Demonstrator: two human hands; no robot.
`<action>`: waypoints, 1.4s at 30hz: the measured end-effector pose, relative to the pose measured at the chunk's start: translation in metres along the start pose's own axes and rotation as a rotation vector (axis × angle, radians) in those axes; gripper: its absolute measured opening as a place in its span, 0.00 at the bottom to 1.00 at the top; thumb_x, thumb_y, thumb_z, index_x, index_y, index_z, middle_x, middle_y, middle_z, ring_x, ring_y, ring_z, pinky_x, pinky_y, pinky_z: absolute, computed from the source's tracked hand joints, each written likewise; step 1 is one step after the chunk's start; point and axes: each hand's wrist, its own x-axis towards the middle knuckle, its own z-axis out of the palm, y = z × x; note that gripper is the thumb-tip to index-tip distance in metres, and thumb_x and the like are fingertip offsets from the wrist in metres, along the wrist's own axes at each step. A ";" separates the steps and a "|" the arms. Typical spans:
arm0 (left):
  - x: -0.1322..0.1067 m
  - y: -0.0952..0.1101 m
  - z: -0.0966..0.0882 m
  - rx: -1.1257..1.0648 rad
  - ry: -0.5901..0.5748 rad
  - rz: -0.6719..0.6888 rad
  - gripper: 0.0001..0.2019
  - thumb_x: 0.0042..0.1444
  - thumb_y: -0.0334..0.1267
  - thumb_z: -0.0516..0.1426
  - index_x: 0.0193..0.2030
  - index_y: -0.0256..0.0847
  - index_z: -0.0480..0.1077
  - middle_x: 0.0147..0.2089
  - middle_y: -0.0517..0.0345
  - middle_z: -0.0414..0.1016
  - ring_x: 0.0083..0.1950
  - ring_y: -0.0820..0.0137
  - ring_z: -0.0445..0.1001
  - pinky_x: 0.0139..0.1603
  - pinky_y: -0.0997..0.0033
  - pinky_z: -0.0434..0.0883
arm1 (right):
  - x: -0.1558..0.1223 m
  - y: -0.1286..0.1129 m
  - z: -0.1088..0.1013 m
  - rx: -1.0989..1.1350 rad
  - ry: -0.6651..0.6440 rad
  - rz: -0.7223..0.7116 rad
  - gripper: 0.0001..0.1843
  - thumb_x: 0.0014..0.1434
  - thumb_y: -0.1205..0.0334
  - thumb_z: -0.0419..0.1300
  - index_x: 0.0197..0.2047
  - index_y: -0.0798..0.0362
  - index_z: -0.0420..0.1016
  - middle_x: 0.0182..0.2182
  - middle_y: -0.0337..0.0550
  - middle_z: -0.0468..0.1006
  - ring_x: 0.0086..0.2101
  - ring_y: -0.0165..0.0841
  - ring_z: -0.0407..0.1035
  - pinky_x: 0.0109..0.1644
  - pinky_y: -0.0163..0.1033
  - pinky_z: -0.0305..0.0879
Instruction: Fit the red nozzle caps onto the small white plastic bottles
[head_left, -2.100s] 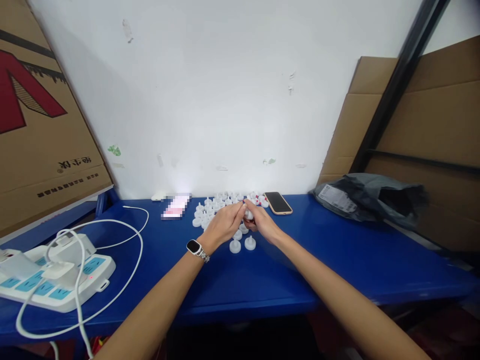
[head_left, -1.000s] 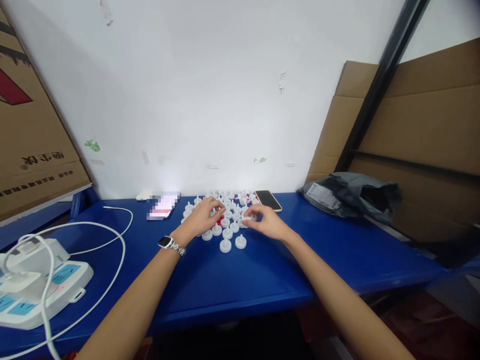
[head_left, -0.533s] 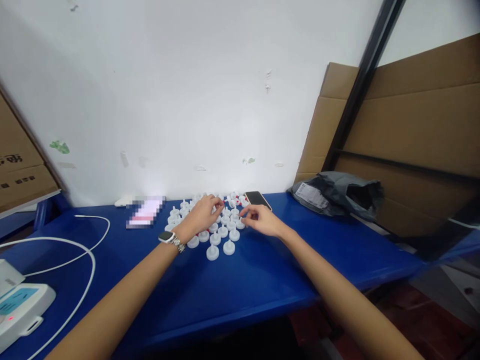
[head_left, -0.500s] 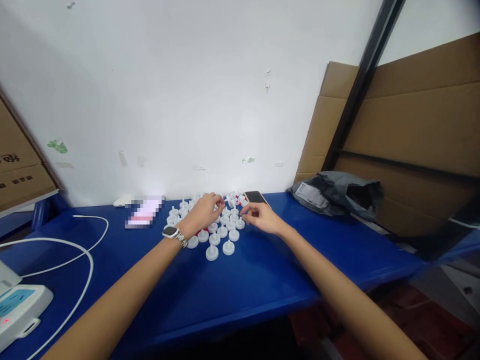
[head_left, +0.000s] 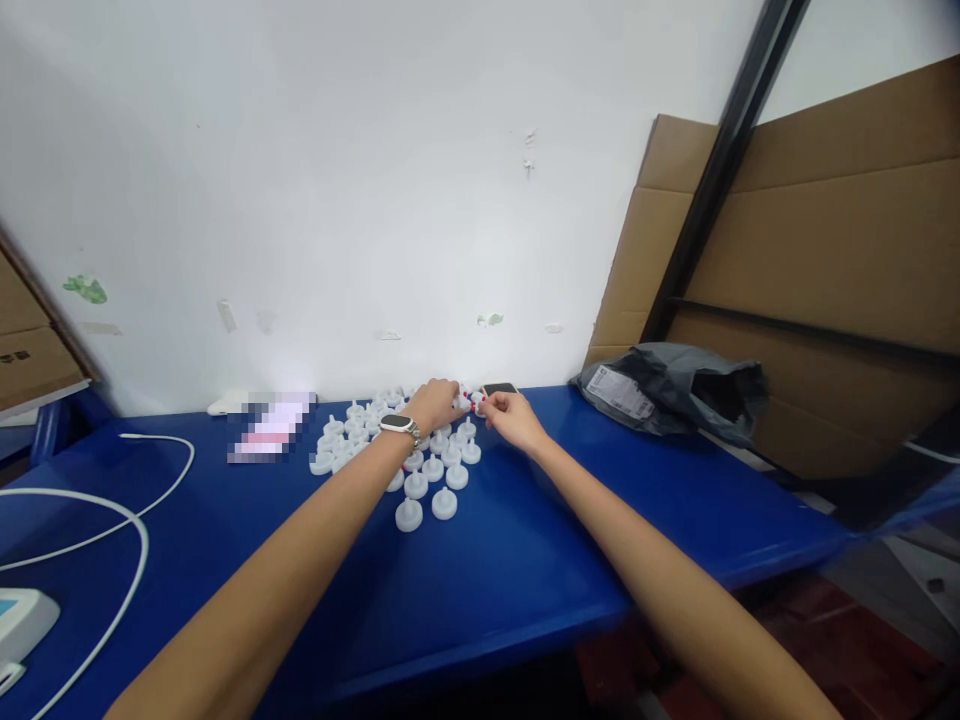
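Note:
Many round white caps with short spouts stand spout-up in a loose cluster on the blue table. My left hand, a watch on its wrist, reaches over them to the back of the cluster. Its fingers are curled down at the white pieces there, and whatever lies between the fingertips is hidden. My right hand is closed in a pinch at a small white piece with red bits, just right of my left fingertips. A little red also shows under my left wrist among the caps.
Behind my right hand lies a phone. A grey plastic bag sits at the right, before cardboard. To the left are a blurred-out flat item, a white cable and a power strip. A white wall rises behind.
Both hands have moved toward the back of the cluster and closer together. My right fingers have closed on a small white and red piece. The view has shifted slightly right.

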 end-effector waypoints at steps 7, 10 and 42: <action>-0.084 0.004 -0.036 -0.441 0.275 0.003 0.18 0.60 0.50 0.57 0.52 0.41 0.67 0.42 0.55 0.77 0.40 0.66 0.75 0.40 0.68 0.70 | -0.025 -0.028 0.025 0.178 -0.068 -0.227 0.22 0.63 0.45 0.53 0.49 0.52 0.74 0.34 0.42 0.79 0.32 0.32 0.72 0.36 0.35 0.65; -0.109 0.000 -0.036 -0.476 0.349 0.016 0.15 0.61 0.48 0.56 0.48 0.42 0.69 0.41 0.56 0.75 0.41 0.66 0.74 0.43 0.65 0.70 | -0.035 -0.052 0.043 0.159 -0.105 -0.383 0.21 0.67 0.48 0.49 0.54 0.49 0.72 0.43 0.43 0.79 0.38 0.32 0.73 0.42 0.37 0.67; -0.128 0.018 -0.025 -0.849 0.449 0.055 0.24 0.66 0.53 0.44 0.23 0.40 0.57 0.20 0.64 0.56 0.23 0.75 0.56 0.26 0.72 0.55 | -0.070 -0.083 0.050 0.031 -0.063 -0.460 0.13 0.59 0.56 0.47 0.25 0.51 0.60 0.19 0.37 0.64 0.23 0.31 0.59 0.30 0.36 0.54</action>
